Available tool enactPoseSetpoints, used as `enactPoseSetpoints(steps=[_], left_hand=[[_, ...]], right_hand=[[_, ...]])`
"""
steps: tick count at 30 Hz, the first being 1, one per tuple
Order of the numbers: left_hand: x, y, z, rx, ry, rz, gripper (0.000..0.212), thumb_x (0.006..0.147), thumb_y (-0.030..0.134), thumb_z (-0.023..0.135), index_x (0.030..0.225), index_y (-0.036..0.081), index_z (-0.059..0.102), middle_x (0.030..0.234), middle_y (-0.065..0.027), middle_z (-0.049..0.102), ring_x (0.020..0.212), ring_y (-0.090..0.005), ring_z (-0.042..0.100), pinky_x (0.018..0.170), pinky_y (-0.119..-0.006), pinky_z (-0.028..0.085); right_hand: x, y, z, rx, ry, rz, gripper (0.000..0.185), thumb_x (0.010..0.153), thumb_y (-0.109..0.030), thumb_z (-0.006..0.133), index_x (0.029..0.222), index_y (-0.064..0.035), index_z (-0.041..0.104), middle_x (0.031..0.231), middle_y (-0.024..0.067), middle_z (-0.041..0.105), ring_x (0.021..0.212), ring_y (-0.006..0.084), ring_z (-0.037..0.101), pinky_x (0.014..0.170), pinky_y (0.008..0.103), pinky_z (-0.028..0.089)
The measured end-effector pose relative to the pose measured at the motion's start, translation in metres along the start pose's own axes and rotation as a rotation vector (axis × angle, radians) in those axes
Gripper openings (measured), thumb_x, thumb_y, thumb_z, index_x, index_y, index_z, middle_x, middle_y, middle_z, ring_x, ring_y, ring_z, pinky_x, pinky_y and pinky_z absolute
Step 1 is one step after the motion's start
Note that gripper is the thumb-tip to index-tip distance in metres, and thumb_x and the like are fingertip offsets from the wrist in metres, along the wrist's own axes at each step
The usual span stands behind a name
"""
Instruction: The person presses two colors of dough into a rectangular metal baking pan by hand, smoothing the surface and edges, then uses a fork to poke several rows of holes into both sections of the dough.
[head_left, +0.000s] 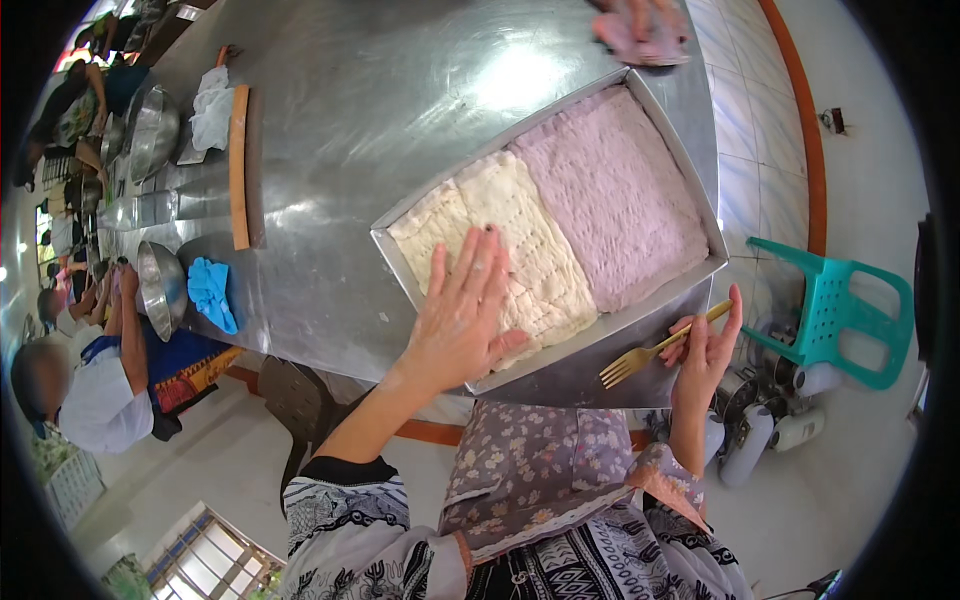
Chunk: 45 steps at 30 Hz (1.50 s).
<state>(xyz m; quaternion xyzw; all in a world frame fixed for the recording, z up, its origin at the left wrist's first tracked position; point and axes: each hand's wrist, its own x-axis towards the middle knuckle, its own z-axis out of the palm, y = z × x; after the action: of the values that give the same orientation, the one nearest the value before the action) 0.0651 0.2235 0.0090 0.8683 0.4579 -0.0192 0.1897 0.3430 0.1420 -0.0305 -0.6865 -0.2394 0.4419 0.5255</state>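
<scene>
A rectangular metal baking pan (420, 322) sits at an angle near the table's front edge. Cream dough (495, 187) fills its left part, and pale purple dough (622, 202) lies against it on the right; small prick marks dot both. My left hand (469, 315) rests palm down over the cream dough with its fingers extended and nothing in its grasp. Past the pan's lower right side, my right hand (701, 345) holds a gold-coloured fork (637, 364) by the handle, tines pointing left and down over the tabletop.
Across the stainless steel table (322, 135), another person's hand (641, 15) touches a pink cloth (641, 41). A wooden strip (239, 169), metal bowls (161, 289) and a blue cloth (210, 292) lie left. A green plastic chair (847, 315) and stand mixers (746, 442) stand right. People work at far left.
</scene>
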Motion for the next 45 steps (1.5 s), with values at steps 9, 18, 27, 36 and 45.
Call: enactPoseSetpoints(steps=[9,18,27,36,45], left_hand=[[0.009,-0.011,-0.016,0.161,-0.091,0.049,0.083,0.087,0.054,0.048,0.143,-0.004,0.029,0.153,-0.0191,0.022,0.143,-0.0347,0.016,0.112,-0.059,0.011],[0.015,0.013,0.013,-0.086,-0.130,0.242,0.083,0.084,0.055,0.050,0.141,-0.002,0.034,0.152,-0.0161,0.025,0.143,-0.0335,0.017,0.112,-0.060,0.010],[0.016,0.020,0.011,-0.037,-0.096,0.369,0.080,0.083,0.057,0.051,0.133,-0.005,0.044,0.146,-0.0160,0.037,0.139,-0.0332,0.026,0.109,-0.064,0.015],[0.015,0.026,0.014,-0.083,-0.070,0.370,0.081,0.082,0.066,0.040,0.133,0.004,0.047,0.132,-0.0106,0.044,0.129,-0.0307,0.036,0.105,-0.071,0.008],[0.027,0.033,0.015,-0.039,-0.150,0.452,0.081,0.083,0.071,0.033,0.126,0.006,0.055,0.124,-0.0067,0.047,0.121,-0.0276,0.039,0.103,-0.074,0.008]], right_hand=[[-0.001,0.001,-0.001,-0.028,0.012,0.011,0.055,0.100,-0.009,0.042,0.147,-0.0128,0.013,0.073,0.0069,0.059,0.045,0.0066,0.049,0.040,0.0175,0.040],[-0.001,0.002,0.000,0.010,0.009,0.015,0.055,0.100,-0.008,0.041,0.147,-0.0133,0.013,0.074,0.0077,0.060,0.045,0.0073,0.050,0.040,0.0178,0.040],[-0.001,0.003,-0.001,0.002,0.022,0.034,0.056,0.100,-0.010,0.041,0.148,-0.0137,0.012,0.075,0.0082,0.060,0.045,0.0074,0.050,0.041,0.0176,0.039],[-0.001,0.001,0.000,-0.017,0.040,0.044,0.056,0.100,-0.009,0.040,0.148,-0.0152,0.012,0.075,0.0082,0.059,0.046,0.0070,0.049,0.041,0.0179,0.038],[-0.001,-0.001,0.000,-0.003,0.040,0.058,0.057,0.100,-0.008,0.040,0.148,-0.0152,0.012,0.075,0.0077,0.059,0.046,0.0066,0.049,0.041,0.0172,0.038]])
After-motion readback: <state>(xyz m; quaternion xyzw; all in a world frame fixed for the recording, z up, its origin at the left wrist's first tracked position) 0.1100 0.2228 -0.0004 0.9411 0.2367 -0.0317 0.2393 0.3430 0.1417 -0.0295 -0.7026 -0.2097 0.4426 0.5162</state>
